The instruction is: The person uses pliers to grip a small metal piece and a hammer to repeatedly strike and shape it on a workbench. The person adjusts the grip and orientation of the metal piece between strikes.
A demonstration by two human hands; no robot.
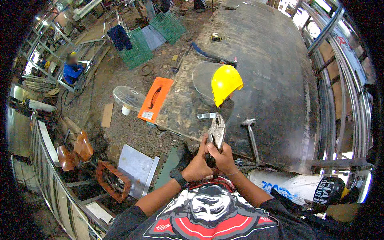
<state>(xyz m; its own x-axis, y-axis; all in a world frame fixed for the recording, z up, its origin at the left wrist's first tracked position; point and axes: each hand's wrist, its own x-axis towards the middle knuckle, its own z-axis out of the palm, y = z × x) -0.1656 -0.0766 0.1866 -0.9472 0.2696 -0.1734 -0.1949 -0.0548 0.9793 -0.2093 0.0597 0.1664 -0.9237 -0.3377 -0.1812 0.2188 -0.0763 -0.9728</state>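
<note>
Both my hands are closed around a pair of locking pliers (218, 130), held upright in front of me over the near edge of the metal-topped table (272, 100). My left hand (198, 163) wraps the handle area from the left, and my right hand (225, 158) grips from the right with its thumb pressed on the handles. At the jaws sits a small flat metal piece (207, 116), sticking out to the left. Just beyond the pliers rests a yellow face shield (226, 83) with a clear visor. A hammer (251, 138) lies to the right of my hands.
A welding torch (212, 58) and a tape measure (216, 37) lie farther back. An orange machine (155, 99) stands at the table's left edge, beside a fan (129, 98). A gas cylinder (288, 186) lies at my right. Another person (73, 70) crouches far left.
</note>
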